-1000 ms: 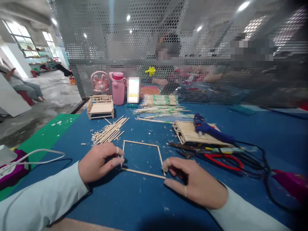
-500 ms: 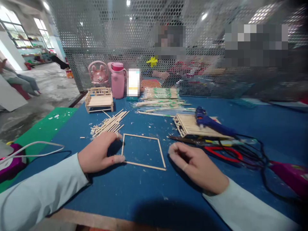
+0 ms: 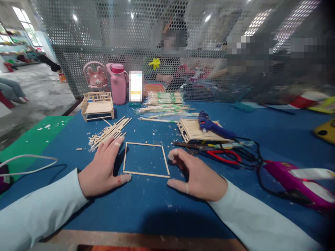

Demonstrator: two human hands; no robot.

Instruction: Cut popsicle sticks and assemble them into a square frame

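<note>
A rectangular frame of thin wooden sticks (image 3: 146,174) lies flat on the blue table (image 3: 125,212). At its left side my left hand (image 3: 101,170) rests with fingers spread, the thumb near the lower left corner. My right hand (image 3: 200,176) is at the frame's right side, thumb and forefinger apart, the forefinger close to the right stick. Neither hand holds anything. Beyond my left fingers lies a pile of loose wooden sticks (image 3: 112,131). Some fingertips on both hands are wrapped in pale covers.
A small stick-built bench (image 3: 98,107) stands at the back left, near a pink bottle (image 3: 118,85). A blue glue gun (image 3: 209,125) lies on a slatted stick piece (image 3: 190,129). Red-handled scissors (image 3: 223,157), black cables and a purple device (image 3: 295,184) occupy the right. Bundled sticks (image 3: 164,98) lie behind.
My left fingers have spread, and its thumb has moved off the frame's corner. My right hand has opened and come closer to the frame's right side. The view has turned slightly right.
</note>
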